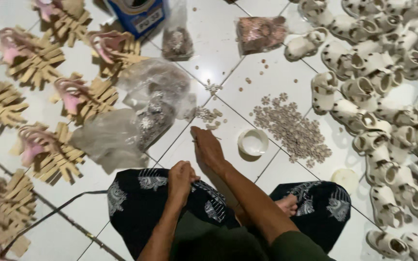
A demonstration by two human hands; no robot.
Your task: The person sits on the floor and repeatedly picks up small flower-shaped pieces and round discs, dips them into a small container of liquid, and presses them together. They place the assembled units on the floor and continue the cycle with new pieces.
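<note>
Hands first: the right hand [208,149] reaches out flat to the white floor tiles [267,77], pinching a thin stick (too small to tell more). The left hand [181,178] is curled into a fist on the lap. A small white cup [253,142] sits just beside, near a heap of flower-shaped bits [293,130].

Bright, even overhead light glares softly off the white floor tiles [267,77] (edges slightly blurred), shadows short.
</note>
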